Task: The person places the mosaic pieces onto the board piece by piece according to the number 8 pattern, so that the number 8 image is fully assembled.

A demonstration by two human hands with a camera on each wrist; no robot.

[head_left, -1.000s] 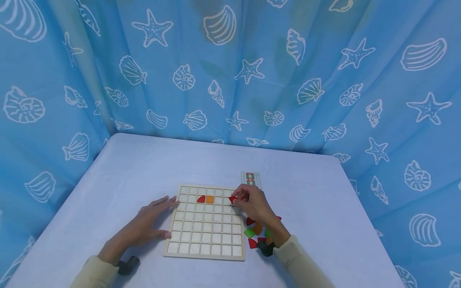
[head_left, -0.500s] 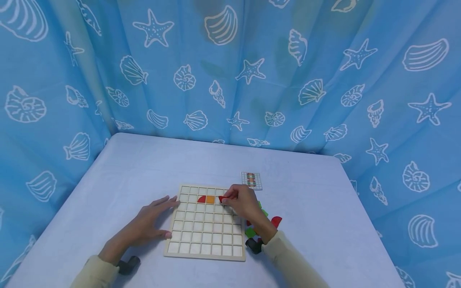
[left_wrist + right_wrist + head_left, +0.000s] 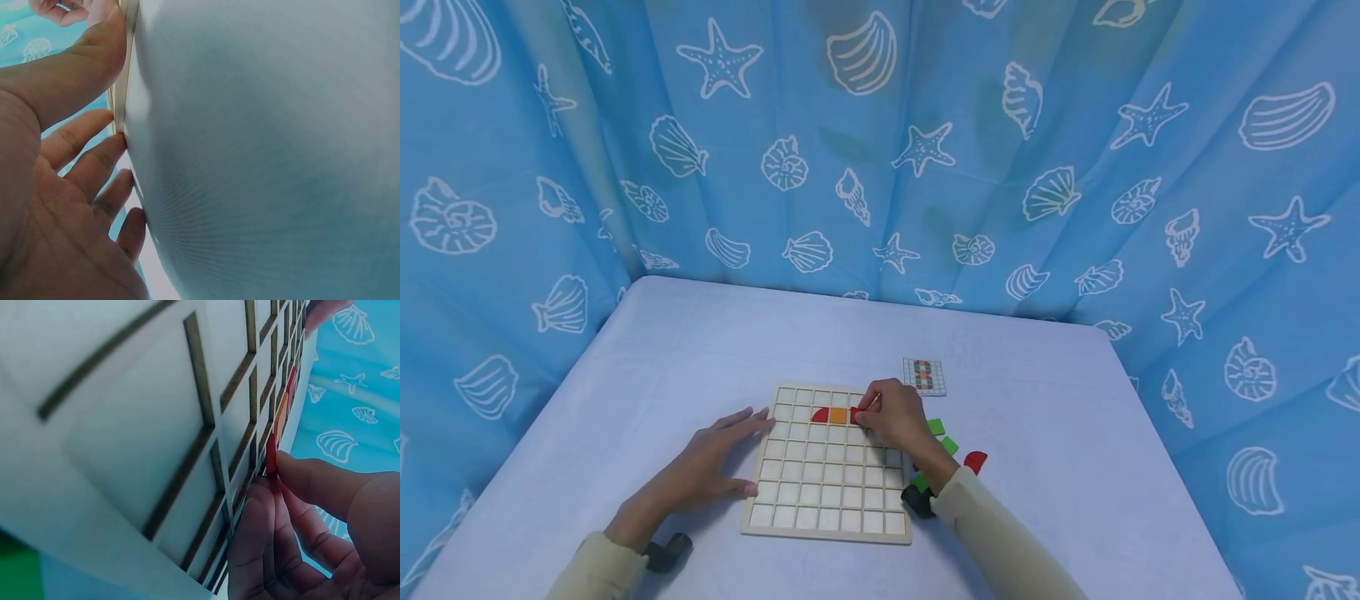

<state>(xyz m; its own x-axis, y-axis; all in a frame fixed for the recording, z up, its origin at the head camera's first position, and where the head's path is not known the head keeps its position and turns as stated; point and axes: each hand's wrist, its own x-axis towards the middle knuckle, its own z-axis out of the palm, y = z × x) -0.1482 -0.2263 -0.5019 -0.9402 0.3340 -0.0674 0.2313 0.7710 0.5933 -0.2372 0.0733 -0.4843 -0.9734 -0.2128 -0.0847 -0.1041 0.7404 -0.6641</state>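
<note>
A wooden grid board [image 3: 826, 475] lies on the white table. In its second row from the far side sit a red quarter-circle tile [image 3: 820, 415] and, to the right of it, an orange square tile [image 3: 838, 416]. My right hand [image 3: 895, 417] pinches another red tile [image 3: 271, 454] between thumb and fingers, at the cell just right of the orange one; whether it lies fully in the cell I cannot tell. My left hand [image 3: 711, 462] rests along the board's left edge, fingers spread, with fingertips and thumb [image 3: 106, 44] touching the frame.
A small pattern card [image 3: 924, 377] lies beyond the board's far right corner. Right of the board are loose tiles, among them green ones [image 3: 936, 427] and a red one [image 3: 976, 462], partly hidden by my right forearm. A blue shell-print curtain [image 3: 880, 167] surrounds the table.
My right hand has moved left across the board with the red tile, from the right edge to beside the orange tile. My left hand has stayed in place.
</note>
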